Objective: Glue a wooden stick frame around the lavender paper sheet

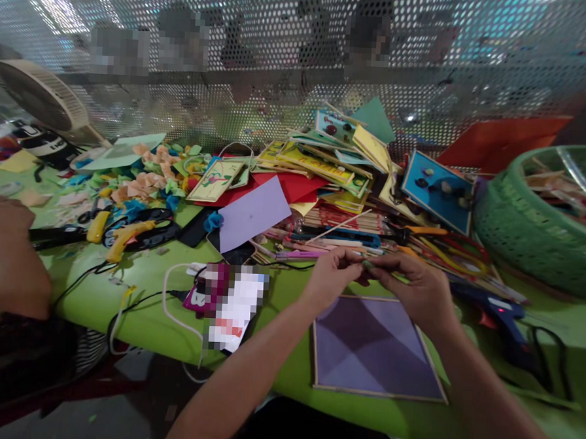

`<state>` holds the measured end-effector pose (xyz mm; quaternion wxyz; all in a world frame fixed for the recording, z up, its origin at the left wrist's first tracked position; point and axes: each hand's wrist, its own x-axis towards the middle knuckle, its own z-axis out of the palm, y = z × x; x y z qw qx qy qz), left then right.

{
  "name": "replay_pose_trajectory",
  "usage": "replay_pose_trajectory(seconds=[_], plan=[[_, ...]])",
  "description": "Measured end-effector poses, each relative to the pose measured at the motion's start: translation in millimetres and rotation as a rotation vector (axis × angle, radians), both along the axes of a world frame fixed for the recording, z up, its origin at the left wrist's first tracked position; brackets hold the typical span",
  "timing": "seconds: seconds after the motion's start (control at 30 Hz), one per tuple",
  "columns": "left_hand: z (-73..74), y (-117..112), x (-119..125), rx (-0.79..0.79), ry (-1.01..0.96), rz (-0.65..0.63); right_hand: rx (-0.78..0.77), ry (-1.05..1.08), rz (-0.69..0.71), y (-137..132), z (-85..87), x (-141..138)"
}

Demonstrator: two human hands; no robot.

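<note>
My left hand (336, 277) and my right hand (417, 288) meet fingertip to fingertip above the far edge of a purple card. Pinched between them is a small green piece (368, 265), too small to make out its kind. Below the hands, the purple card (374, 355) lies flat on the green table, with thin wooden sticks along its edges. Just beyond my fingers are sticks and pens, including a purple pen (301, 254). To the right of my right hand lies a dark blue glue gun (506, 319) with a small red light.
A green basket (519, 218) stands at the right. Stacked cards (320, 162) and a loose purple sheet (254, 214) lie behind. A phone (236, 308) and cables are left of my arm. Another person's arm (11, 257) is far left, near yellow glue guns (128, 237).
</note>
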<state>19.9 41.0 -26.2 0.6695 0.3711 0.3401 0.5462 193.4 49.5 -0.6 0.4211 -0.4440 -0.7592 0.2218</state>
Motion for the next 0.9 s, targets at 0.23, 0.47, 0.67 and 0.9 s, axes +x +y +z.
replay_pose_trajectory(seconds=[0.23,0.47,0.67,0.9], plan=[[1.4,-1.1,-0.4,-0.005,-0.016,-0.005,-0.037,0.025,-0.011,1.0,-0.9,1.0],[5.2,-3.0,-0.2,0.014,-0.034,0.001,-0.039,0.035,0.005,1.0,-1.7,1.3],[-0.3,-0.5,0.9,0.005,-0.032,0.015,-0.014,0.013,0.009,-0.4,-2.5,0.5],[3.8,-2.3,1.1,-0.003,-0.035,0.030,-0.063,0.043,-0.026,1.0,-2.9,0.1]])
